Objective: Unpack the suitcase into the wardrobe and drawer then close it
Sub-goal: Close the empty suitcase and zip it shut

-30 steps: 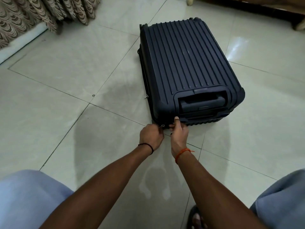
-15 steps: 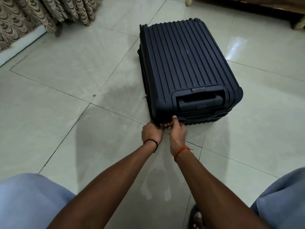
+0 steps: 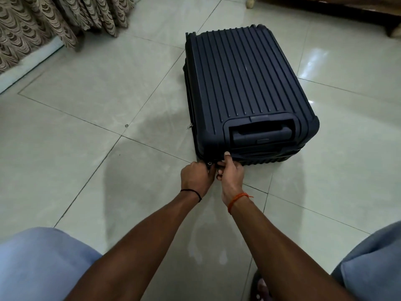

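Note:
A dark navy ribbed hard-shell suitcase (image 3: 243,83) lies flat and closed on the tiled floor, its recessed handle (image 3: 260,133) facing me. At its near left corner my left hand (image 3: 196,177) is closed around a small metal zipper pull (image 3: 209,163). My right hand (image 3: 231,172) is right beside it, thumb pressed up against the suitcase's near edge, fingers curled at the zipper seam. What the right fingers pinch is hidden. A second zipper pull (image 3: 189,125) sticks out from the left side of the suitcase.
Patterned beige curtains (image 3: 43,25) hang at the far left above a white skirting. Dark wooden furniture (image 3: 347,9) runs along the far right. My knees in light blue cloth (image 3: 39,266) frame the bottom corners, and a sandalled foot (image 3: 260,287) shows at the bottom.
Both hands stayed at the near left corner of the suitcase; they have closed in slightly toward each other over the zipper pull. The suitcase has not visibly moved.

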